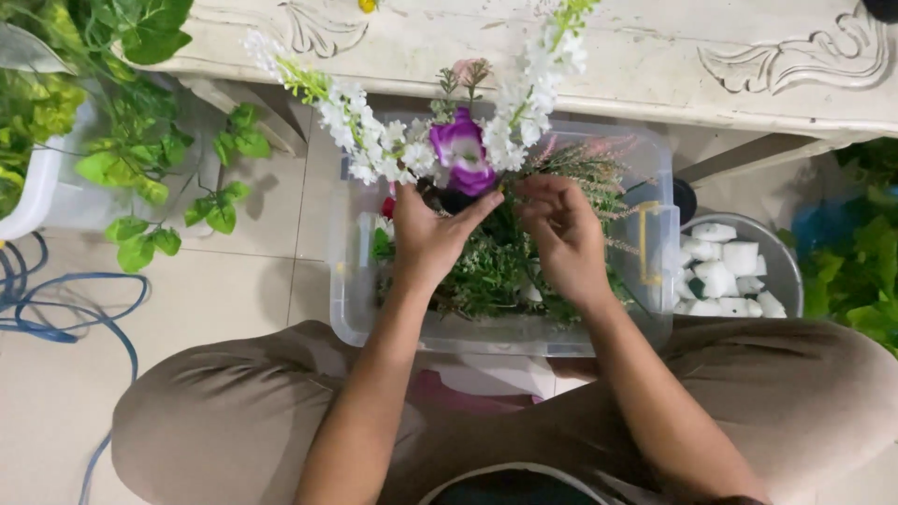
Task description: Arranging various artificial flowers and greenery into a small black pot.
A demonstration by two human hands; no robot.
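Head view, hands: I am watching the left hand (432, 238) and the right hand (561, 238) meeting over a clear rectangular plastic tub (348, 281).
Left hand state: it is closing its fingers around the stems of a bunch of artificial flowers (449, 150), a purple bloom between long white blossom sprays.
Right hand state: its fingertips are pinching together at the stems just below the purple bloom; I cannot tell how firmly.
Bunch position: it is standing upright above the tub's far half, its sprays reaching up across the edge of the cream carved table (655, 65).
Handling: I am judging the bunch light, its stems springy and wiry, its petals soft and easily crushed; the bare stems under the blooms are the place to grip.
Edges: the table edge is crowding the sprays from above; the tub walls are hemming in the green and pink foliage (496, 271).
Open room: pale floor tiles (234, 271) are lying to the left, near the blue cable (56, 327); a grey bucket of white foam pieces (725, 271) is sitting just beside the tub on the right.
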